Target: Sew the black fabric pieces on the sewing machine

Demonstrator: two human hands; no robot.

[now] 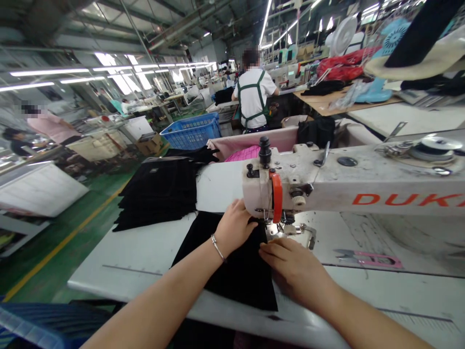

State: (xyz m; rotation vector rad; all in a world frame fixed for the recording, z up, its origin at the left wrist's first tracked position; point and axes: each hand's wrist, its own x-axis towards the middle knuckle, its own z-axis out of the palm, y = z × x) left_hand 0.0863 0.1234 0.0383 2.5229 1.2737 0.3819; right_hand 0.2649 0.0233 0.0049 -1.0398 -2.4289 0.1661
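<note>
A piece of black fabric [236, 276] lies on the white sewing table, its lower corner reaching the front edge. My left hand [236, 225] rests on the fabric just left of the sewing machine [312, 179], its fingers stretched out and thumb apart. On the fabric's right edge, close to the needle area, my right hand [290, 266] has its thumb and fingers pinched together on the cloth. The machine's head hides part of the cloth and the fingertips of my left hand. A bracelet [218, 248] circles my left wrist.
A stack of black fabric pieces [156, 191] lies at the table's left. Pink-handled thread snips [368, 258] lie on the machine bed at right. Behind stand a blue crate [192, 130] and a pink cloth-lined bin [232, 143]. A co-worker [254, 99] in a white shirt faces away.
</note>
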